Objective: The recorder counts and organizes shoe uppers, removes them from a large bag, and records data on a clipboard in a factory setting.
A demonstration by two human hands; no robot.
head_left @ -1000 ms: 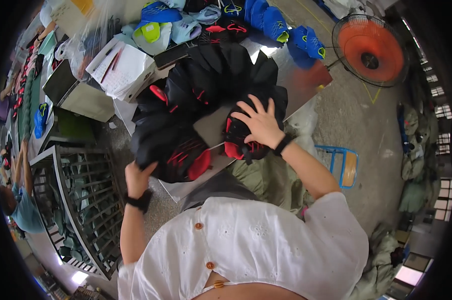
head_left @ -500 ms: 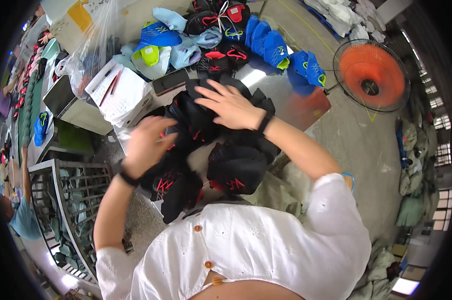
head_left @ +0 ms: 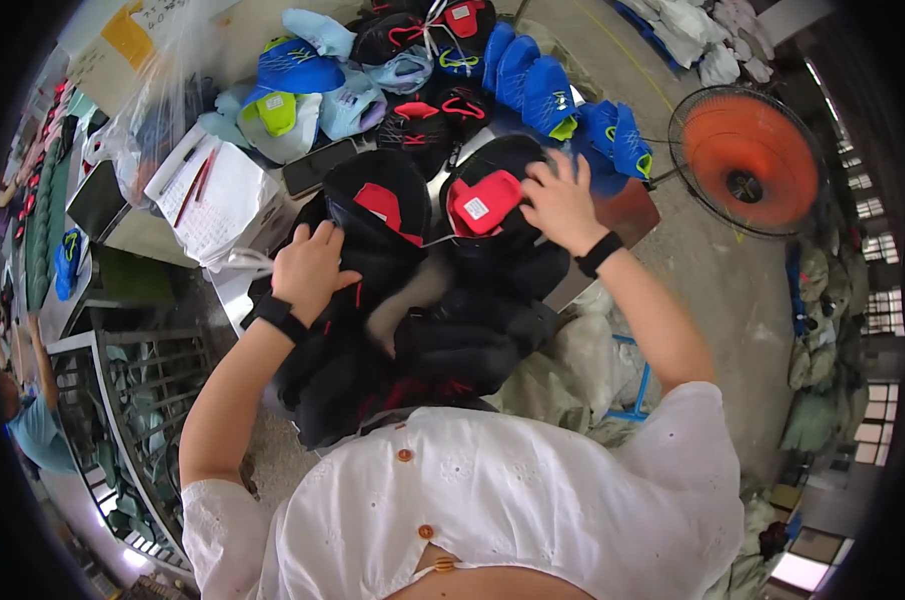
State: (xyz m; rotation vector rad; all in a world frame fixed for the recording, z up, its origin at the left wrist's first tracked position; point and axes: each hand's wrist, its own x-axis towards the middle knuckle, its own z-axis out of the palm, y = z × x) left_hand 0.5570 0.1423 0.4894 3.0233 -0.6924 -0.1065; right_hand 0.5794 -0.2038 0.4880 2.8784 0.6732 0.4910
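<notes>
Two black shoe uppers with red inner pieces lie side by side before me, their openings toward me: the left upper [head_left: 377, 215] and the right upper [head_left: 492, 200]. A thin cord seems to run between them. My left hand [head_left: 310, 268] lies on black material at the left upper's side, fingers together and thumb apart. At the right upper's edge, my right hand [head_left: 564, 203] curls its fingers over the rim, thumb near the red piece [head_left: 487, 203]. More black uppers [head_left: 452, 345] with red lacing are heaped closer to my body. Both wrists wear black bands.
Blue uppers [head_left: 547, 95] stand in a row at the back right; pale blue ones [head_left: 352, 103] lie back left. A phone [head_left: 319, 167] and papers with pens [head_left: 212, 190] are at left. An orange fan [head_left: 742, 160] stands right, a metal rack [head_left: 137, 400] left.
My hands have moved apart, the right one outward to the right. The two uppers between them now show their red insides. The heap near my body has shifted.
</notes>
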